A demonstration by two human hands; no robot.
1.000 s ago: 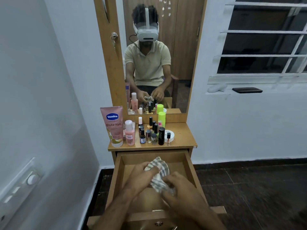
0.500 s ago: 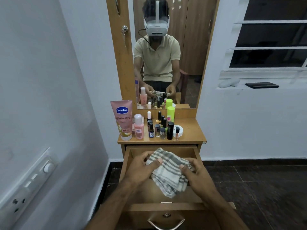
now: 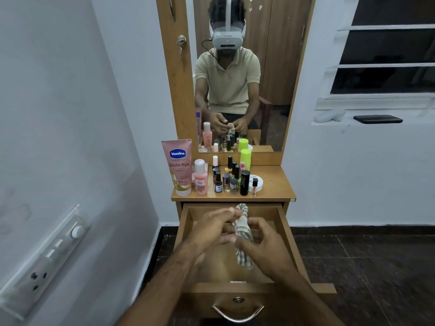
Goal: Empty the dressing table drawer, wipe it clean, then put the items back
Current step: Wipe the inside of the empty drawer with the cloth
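On the left part of the dressing table top (image 3: 275,187), a pink Vaseline tube (image 3: 179,168) stands at the left edge, then a pink bottle (image 3: 200,177), a cluster of small bottles (image 3: 227,177), a green-capped bottle (image 3: 245,160) and a white jar (image 3: 257,183). Below, the drawer (image 3: 288,234) is pulled out. Over it the left hand (image 3: 207,231) pinches the top of the checked cloth (image 3: 243,236); the right hand (image 3: 266,245) grips its lower part with curled fingers.

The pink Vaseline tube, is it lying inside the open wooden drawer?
No, the pink Vaseline tube stands upright on the dressing table top, above the drawer.
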